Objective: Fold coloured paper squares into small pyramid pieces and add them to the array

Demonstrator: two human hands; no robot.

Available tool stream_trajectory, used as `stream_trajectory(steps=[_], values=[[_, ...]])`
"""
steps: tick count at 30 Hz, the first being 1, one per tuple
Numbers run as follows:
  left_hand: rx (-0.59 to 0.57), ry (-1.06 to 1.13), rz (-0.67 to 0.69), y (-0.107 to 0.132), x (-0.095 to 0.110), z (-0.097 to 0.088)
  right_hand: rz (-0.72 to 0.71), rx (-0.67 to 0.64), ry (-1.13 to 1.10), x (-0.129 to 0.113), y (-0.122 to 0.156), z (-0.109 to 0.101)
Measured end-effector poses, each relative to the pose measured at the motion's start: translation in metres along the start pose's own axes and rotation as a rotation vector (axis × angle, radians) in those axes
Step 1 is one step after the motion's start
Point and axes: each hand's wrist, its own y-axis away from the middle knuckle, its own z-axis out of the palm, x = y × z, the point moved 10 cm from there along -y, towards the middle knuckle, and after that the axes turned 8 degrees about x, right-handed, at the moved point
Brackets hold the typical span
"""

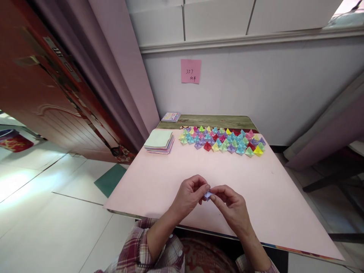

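Observation:
Between my hands, above the near part of the table, is a small folded piece of light purple paper (207,195). My left hand (191,194) pinches it from the left with thumb and fingers. From the right, my right hand (231,204) grips its edge between thumb and forefinger. Fingers cover much of the paper, so its full shape is hidden. Farther back on the table stand rows of small folded paper pieces (223,141) in many colours, pointed at the top. To their left lies a stack of square paper sheets (158,141), pale green on top.
A pink sheet covers most of the table (148,178). A small printed packet (171,116) sits at the back left corner. On the wall is a pink note (190,71). A green sheet (110,180) lies on the floor at left, near a red door (57,87).

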Motion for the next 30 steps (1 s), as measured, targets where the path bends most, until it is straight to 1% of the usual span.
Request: stream_trajectory(steps=[3, 5, 7, 9, 11, 13, 15, 19, 22, 25, 30], values=[[-0.118, 0.028, 0.025, 0.006, 0.009, 0.007, -0.048, 0.062, 0.008, -0.002, -0.001, -0.009], [-0.146, 0.062, 0.036, 0.009, 0.012, 0.009, -0.102, 0.105, 0.023, -0.006, -0.001, -0.015], [-0.121, 0.085, 0.063, 0.009, 0.013, 0.008, -0.146, 0.133, 0.031, -0.010, 0.000, -0.018], [-0.063, 0.073, 0.112, 0.008, 0.015, 0.004, -0.177, 0.151, 0.024, -0.013, 0.000, -0.020], [-0.004, 0.015, 0.177, 0.007, 0.019, 0.001, -0.208, 0.171, 0.013, -0.016, 0.001, -0.022], [0.025, -0.043, 0.234, 0.007, 0.024, 0.000, -0.232, 0.175, 0.005, -0.018, 0.002, -0.021], [0.015, -0.049, 0.260, 0.007, 0.028, 0.002, -0.241, 0.156, -0.011, -0.018, 0.002, -0.019], [-0.031, -0.004, 0.242, 0.007, 0.029, 0.006, -0.256, 0.140, -0.052, -0.023, 0.002, -0.018], [-0.031, -0.002, 0.223, 0.008, 0.028, 0.008, -0.239, 0.137, -0.069, -0.026, 0.002, -0.017], [0.002, -0.017, 0.213, 0.010, 0.028, 0.008, -0.203, 0.127, -0.065, -0.026, 0.001, -0.015], [0.087, -0.026, 0.155, 0.011, 0.021, 0.007, -0.050, 0.183, -0.136, -0.010, 0.001, -0.015]])
